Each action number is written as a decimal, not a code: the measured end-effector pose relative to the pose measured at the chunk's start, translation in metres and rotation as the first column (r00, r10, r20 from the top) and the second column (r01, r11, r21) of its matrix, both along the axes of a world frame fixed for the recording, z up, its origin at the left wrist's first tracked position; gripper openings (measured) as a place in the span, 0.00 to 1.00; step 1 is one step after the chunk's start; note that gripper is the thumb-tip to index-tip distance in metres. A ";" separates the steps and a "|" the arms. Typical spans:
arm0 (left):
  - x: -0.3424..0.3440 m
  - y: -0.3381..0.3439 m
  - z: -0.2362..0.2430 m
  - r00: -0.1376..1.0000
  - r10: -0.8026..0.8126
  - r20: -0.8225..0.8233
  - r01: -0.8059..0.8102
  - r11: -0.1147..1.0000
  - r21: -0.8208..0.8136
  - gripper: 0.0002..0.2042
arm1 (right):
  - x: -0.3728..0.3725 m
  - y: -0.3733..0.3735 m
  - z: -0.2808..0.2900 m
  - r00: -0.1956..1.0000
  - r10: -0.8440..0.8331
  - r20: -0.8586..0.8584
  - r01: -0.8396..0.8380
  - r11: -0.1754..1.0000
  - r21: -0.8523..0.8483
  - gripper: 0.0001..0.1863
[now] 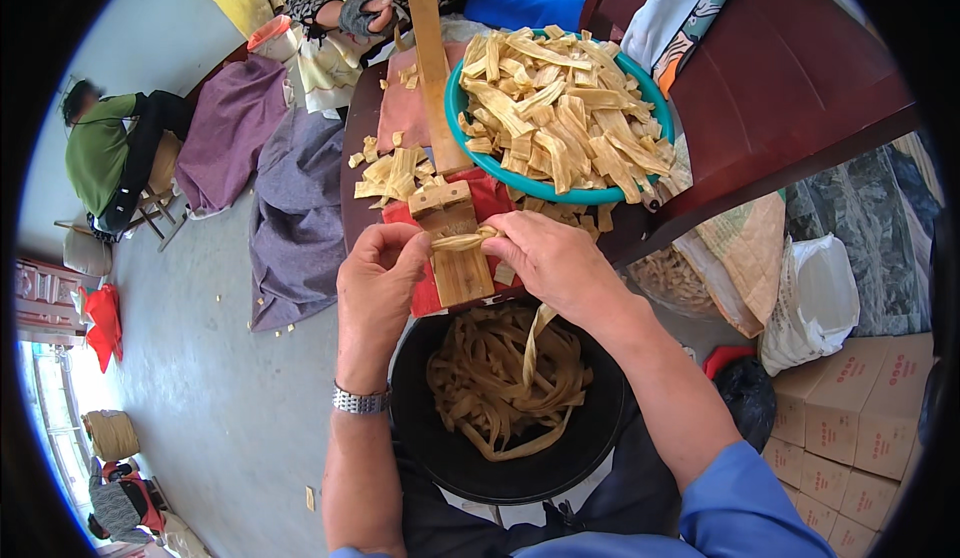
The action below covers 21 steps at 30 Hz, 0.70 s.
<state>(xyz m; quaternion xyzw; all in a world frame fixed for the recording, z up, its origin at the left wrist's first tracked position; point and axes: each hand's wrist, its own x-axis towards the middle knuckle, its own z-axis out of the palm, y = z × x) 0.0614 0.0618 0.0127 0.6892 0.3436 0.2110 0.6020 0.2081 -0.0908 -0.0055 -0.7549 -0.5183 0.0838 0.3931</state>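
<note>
A tan, leathery twisted strip [462,242] is pinched between my two hands, above a wooden board with a raised block [445,198]. My left hand [385,268] closes thumb and fingers on its left end. My right hand [545,258] grips it a little farther right, and the loose tail drops from there into a black basin [505,483] on my lap. Several long tan strips [490,368] lie coiled inside the basin. Beneath the board is a red cloth [425,286]. Beyond my right hand stands a teal basin [578,196] heaped with short flat tan pieces [560,108].
Across the table, another person's gloved hand [368,16] holds a similar strip by a wooden plank [432,78]. Cut pieces [395,173] litter the table. A dark red chair [780,78] stands right, above sacks [815,288] and cardboard boxes [850,398]. Another person [110,148] sits far left.
</note>
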 end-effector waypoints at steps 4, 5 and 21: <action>0.000 -0.003 -0.019 0.981 -0.029 -0.192 0.080 0.960 0.267 0.06 | -0.005 -0.001 0.001 1.000 -0.011 -0.011 0.007 0.949 -0.315 0.18; -0.003 -0.002 -0.021 0.979 -0.009 -0.203 0.070 0.953 0.296 0.06 | -0.002 -0.005 -0.004 1.000 -0.005 0.022 0.012 0.952 -0.305 0.20; -0.023 -0.029 0.009 0.960 -0.279 -0.016 0.278 0.960 -0.032 0.12 | -0.018 -0.018 0.014 0.962 0.257 -0.090 -0.248 0.964 0.097 0.10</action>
